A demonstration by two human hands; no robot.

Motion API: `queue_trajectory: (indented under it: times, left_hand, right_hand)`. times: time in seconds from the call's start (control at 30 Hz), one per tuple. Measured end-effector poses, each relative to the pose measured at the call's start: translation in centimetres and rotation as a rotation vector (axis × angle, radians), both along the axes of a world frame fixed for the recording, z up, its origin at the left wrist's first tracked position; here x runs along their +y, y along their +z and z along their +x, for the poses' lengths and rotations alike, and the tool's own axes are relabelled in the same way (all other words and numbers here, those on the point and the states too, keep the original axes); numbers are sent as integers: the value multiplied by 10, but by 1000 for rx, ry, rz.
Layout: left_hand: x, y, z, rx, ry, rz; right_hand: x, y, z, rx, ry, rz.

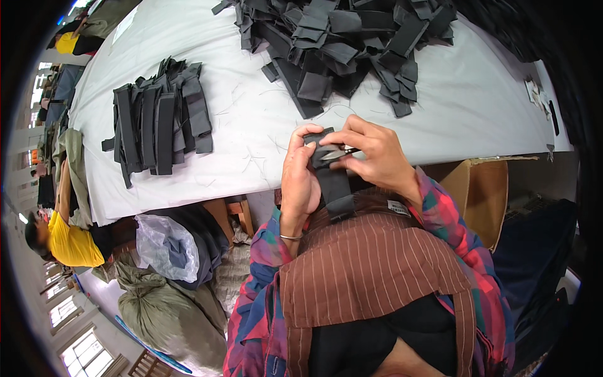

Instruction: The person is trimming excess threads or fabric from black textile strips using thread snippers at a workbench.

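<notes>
My left hand [299, 174] is closed on a dark grey fabric strip [336, 185], with the thumb over its upper part. The strip hangs down toward my striped brown apron. In my right hand [379, 154] is a small pair of thread snips [340, 152], its metal blades pointing left against the strip. My fingers partly cover the handles. Beyond my hands lies a loose heap of dark fabric strips [320, 81]. To the left, a neater stack of similar strips [164, 125] rests on the white-covered table [242, 163].
Loose thread ends are scattered over the table cover. A cardboard box [483, 188] stands below the table edge at right. At left are a clear plastic bag [166, 248] and a large olive sack [166, 314]. A person in yellow [74, 242] works at the far left.
</notes>
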State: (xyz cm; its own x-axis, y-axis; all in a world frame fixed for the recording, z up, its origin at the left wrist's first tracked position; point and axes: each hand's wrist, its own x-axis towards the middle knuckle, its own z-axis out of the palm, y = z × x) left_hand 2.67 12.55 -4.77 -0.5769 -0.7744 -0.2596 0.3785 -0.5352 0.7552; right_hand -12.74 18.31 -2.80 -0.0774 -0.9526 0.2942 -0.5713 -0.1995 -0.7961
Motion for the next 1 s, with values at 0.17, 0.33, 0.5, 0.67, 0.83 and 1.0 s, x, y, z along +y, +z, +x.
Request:
queue_trajectory:
  times: [0.17,0.33,0.5,0.67,0.83,1.0]
  left_hand:
    - [-4,4,0,192,-160,180]
    - [-17,5,5,-94,-54,-4]
    - [-21,-11,15,-102,39,85]
    - [-22,-21,16,-80,64,154]
    - [-19,-25,15,-3,85,281]
    - [-19,-22,19,4,62,312]
  right_hand:
    - [-31,-5,-8,-148,-142,-6]
    - [-43,-10,1,-411,-119,209]
    - [-9,-8,0,-57,-182,-19]
    - [14,-16,3,142,-91,-90]
    - [12,-19,9,161,-124,-112]
    - [10,-15,12,-82,-183,17]
